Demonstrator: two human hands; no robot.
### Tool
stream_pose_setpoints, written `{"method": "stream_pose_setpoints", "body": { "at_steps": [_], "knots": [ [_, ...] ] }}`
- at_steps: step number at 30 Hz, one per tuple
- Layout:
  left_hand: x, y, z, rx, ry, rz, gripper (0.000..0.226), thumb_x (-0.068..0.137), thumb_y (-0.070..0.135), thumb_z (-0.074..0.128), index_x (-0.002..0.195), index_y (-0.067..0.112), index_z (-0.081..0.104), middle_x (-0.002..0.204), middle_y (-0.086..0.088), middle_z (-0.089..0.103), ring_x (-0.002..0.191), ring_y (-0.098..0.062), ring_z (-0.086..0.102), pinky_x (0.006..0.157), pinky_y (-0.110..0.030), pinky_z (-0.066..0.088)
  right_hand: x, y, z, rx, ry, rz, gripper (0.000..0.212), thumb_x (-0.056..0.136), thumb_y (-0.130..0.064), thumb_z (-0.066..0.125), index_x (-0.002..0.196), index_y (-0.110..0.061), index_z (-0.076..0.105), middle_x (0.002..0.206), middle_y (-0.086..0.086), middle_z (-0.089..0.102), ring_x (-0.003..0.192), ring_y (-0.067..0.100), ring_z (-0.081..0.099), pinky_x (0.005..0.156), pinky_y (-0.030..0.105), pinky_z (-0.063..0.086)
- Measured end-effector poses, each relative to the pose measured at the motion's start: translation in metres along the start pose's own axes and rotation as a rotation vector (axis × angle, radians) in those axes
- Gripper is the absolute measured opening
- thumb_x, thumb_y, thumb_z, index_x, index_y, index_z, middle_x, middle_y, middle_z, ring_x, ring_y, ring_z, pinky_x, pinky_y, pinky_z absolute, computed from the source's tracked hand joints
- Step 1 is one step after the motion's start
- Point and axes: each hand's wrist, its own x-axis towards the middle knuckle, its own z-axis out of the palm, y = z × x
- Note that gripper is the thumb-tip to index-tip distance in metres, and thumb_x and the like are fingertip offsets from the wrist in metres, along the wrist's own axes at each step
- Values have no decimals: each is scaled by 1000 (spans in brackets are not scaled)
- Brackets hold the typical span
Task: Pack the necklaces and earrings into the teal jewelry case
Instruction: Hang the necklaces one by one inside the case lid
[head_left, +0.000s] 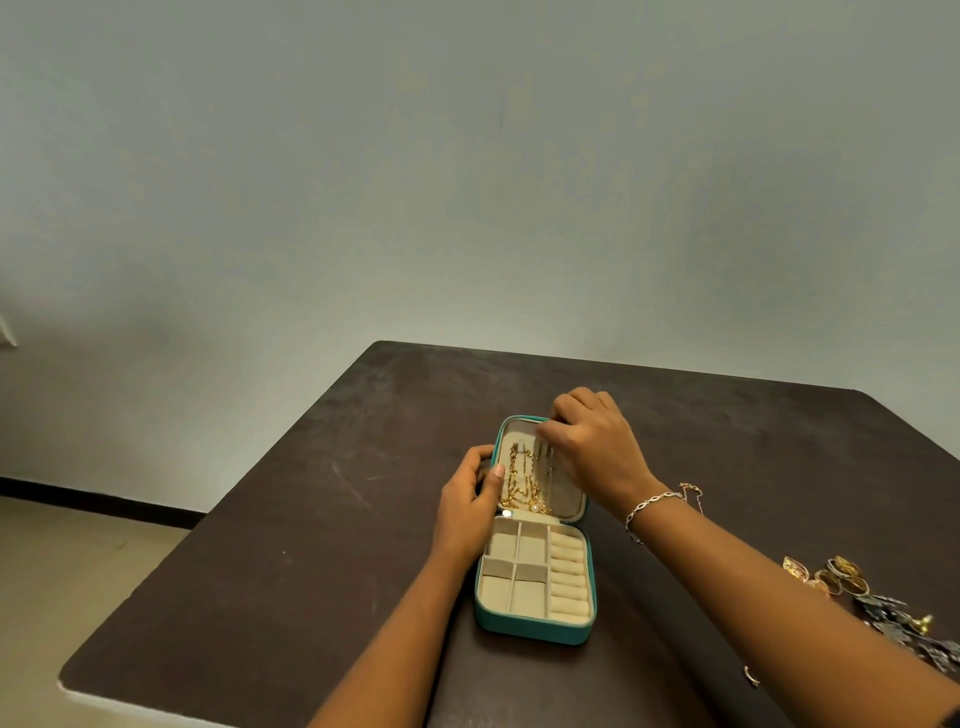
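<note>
Teal rectangular jewelry case (535, 631) open on dark brown bench (311, 519), gold chain necklaces (524, 480) in its lid, left grip (467, 512) clasping lid's left edge, right grip (592, 441) curled at far rim, hold indeterminate.

The desk (291, 519) is bare on the left and at the back. The open teal case (535, 631) sits in the middle, and the left hand (467, 512) and right hand (592, 447) crowd its lid. A heap of jewelry (857, 587) blocks the right edge.
</note>
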Motion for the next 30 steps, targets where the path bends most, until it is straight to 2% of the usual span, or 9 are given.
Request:
{"method": "stream_pose_setpoints", "body": {
  "at_steps": [7,13,18,26,30],
  "knots": [
    [0,0,0,-15,6,15,17,96,19,44,110,22,53,88,7,65,79,-8,64,64,-18,52,0,0,8,0,59,6,33,48,-29,89,71,-14,69,69,3,61,66,19,58,52,26,43],
    [0,0,-1,-20,9,13,16,96,19,45,108,25,53,87,6,65,80,-11,64,68,-24,53,3,2,13,79,155,60,33,53,-19,87,75,-16,63,71,1,63,67,21,57,54,27,42],
    [0,0,-1,-17,16,10,18,96,19,45,112,21,53,88,3,66,78,-10,64,64,-20,51,3,4,13,161,170,89,28,56,-10,85,70,-15,62,70,2,62,67,22,57,55,29,42],
    [2,0,-2,-16,22,-14,19,94,18,49,112,16,56,89,6,64,74,-5,62,56,-11,48,-4,11,0,305,208,153,21,64,1,77,73,-11,63,72,5,61,71,26,55,59,31,39],
    [2,0,-2,28,23,-38,24,93,20,50,116,16,55,90,10,63,79,-4,63,60,-12,51,-19,14,-12,321,237,177,19,66,0,76,75,-11,63,73,5,62,70,24,55,61,28,36]
  ]
}}
